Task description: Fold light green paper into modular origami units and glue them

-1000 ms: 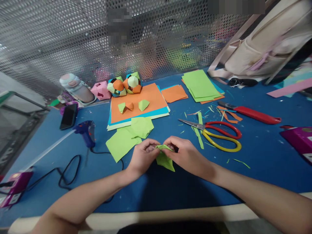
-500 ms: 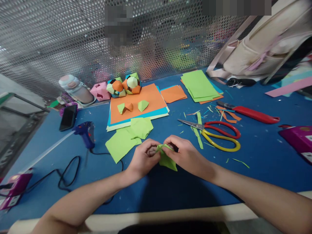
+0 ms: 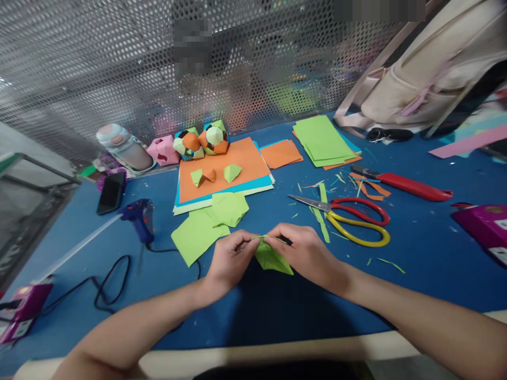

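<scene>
Left hand (image 3: 230,259) and right hand (image 3: 309,246) pinch away, fingertips clamped on the green paper (image 3: 274,260), its flap spreading below them: creased, seemingly unfinished! Beyond the fingers, small folded pieces (image 3: 232,173) and multicoloured paper balls (image 3: 215,136) look done; green sheets (image 3: 194,238), beyond-left, lie largely unfolded.
</scene>
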Available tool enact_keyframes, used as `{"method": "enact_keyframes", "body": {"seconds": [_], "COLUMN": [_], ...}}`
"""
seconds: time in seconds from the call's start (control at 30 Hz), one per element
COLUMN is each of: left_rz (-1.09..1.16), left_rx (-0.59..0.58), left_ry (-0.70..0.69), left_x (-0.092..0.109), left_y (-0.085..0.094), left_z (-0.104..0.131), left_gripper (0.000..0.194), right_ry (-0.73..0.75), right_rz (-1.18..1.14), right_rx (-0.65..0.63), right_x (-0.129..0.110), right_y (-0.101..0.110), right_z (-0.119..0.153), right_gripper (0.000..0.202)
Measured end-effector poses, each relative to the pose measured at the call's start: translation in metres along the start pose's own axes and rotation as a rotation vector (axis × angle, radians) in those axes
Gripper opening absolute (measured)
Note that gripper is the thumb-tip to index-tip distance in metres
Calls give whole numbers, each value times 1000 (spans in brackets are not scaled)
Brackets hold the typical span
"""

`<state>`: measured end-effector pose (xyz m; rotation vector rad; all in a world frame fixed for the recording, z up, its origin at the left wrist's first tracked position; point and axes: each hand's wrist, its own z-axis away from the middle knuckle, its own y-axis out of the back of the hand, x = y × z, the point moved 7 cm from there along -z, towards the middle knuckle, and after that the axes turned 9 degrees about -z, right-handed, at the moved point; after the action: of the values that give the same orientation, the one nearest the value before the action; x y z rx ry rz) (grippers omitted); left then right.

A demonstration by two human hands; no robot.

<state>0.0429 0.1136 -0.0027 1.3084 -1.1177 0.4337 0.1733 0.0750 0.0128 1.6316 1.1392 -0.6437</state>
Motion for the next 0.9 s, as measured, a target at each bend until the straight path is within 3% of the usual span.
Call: {"method": "enact_keyframes", "body": {"seconds": [0.4, 0.57, 0.67, 0.9], "left_rz": [33, 108, 147, 127], "left_rx": [-49, 20, 54, 21], "left_ry": [-27, 92, 133, -33], "left_x": [-1, -8, -10, 1], "left_y": [-5, -1, 2, 0], "left_z": [2, 2, 2, 3], "left_gripper": [13, 12, 13, 11], "right_ry": [102, 77, 70, 77], "right_rz": [-78, -45, -78, -111], "right_rx": [13, 15, 26, 47], "right_x": [-7, -6, -6, -8], "right_y": [0, 1, 3, 3], "right_z": [-2, -1, -2, -3], "right_gripper": [17, 8, 13, 11]}}
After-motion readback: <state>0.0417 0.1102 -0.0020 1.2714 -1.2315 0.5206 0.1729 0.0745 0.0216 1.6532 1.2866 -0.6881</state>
